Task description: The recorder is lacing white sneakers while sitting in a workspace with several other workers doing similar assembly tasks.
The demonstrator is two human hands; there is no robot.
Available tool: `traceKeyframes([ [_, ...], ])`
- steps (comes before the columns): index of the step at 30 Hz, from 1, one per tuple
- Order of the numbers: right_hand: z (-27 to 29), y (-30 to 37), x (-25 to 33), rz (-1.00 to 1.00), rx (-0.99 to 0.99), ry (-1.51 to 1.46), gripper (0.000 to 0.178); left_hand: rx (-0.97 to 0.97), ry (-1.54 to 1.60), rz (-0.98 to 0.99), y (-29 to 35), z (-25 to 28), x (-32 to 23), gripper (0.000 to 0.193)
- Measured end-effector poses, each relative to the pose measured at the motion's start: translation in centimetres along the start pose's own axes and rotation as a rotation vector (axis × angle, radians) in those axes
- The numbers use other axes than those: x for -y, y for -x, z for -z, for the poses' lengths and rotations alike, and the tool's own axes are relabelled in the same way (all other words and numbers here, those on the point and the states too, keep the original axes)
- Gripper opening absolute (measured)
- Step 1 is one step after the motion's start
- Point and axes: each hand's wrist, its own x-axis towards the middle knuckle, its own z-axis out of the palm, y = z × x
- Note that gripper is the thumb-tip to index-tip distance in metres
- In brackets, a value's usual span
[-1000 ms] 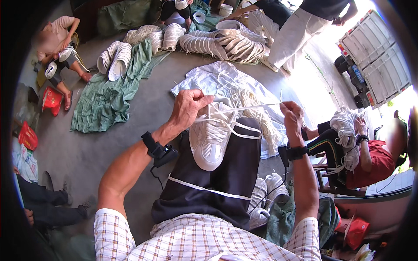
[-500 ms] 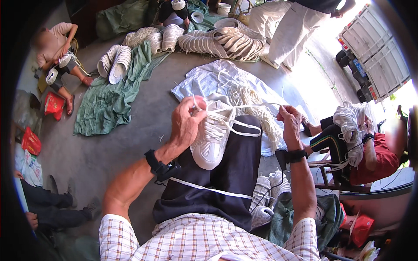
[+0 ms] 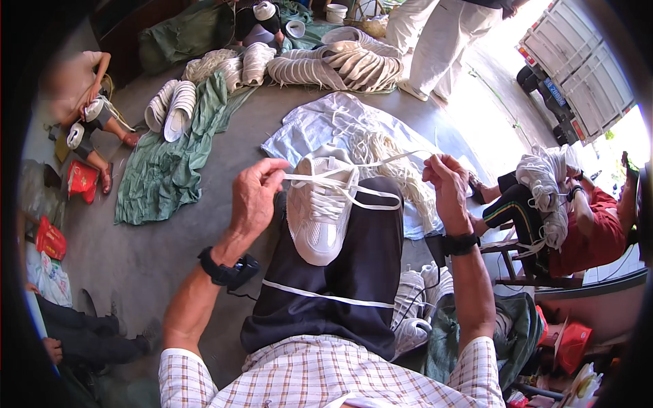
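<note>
A white sneaker (image 3: 317, 230) rests on my dark-trousered thighs, its toe pointing toward me. White shoelace (image 3: 328, 200) runs through its eyelets, and a loose loop hangs off its right side. To the left of the shoe, my left hand (image 3: 254, 197) pinches one lace end, drawn out sideways. My right hand (image 3: 446, 182) is closed on the other end, which stretches from the shoe's top to the right. Across my thighs below the shoe lies a white band (image 3: 326, 296).
A bundle of cream laces (image 3: 391, 166) lies on a white sheet (image 3: 299, 129) ahead. Stacked shoe uppers (image 3: 367, 64) stand farther off near a green cloth (image 3: 163, 170). More sneakers (image 3: 410, 306) sit by my right leg. Other people sit at left and right; a truck (image 3: 578, 61) stands outside.
My left hand has moved left, away from the shoe, pulling its lace end out straight. My right hand keeps its lace end and has shifted slightly. The view has tilted a little.
</note>
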Motion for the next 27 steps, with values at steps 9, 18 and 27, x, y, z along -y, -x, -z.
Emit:
traceKeyframes([
  [9, -0.1, -0.6, 0.1, -0.008, 0.015, -0.194, 0.019, -0.109, -0.062, -0.002, -5.4, 11.2, 0.3, 0.019],
  [18, -1.6, -1.2, 1.2, -0.033, 0.009, -0.411, 0.018, 0.031, 1.168, 0.486, -5.9, 12.2, 6.1, 0.023],
  [27, -1.4, 0.8, 3.3, -0.133, 0.160, -0.819, 0.024, -0.198, 1.372, 0.610, -6.4, 8.5, 12.8, 0.011],
])
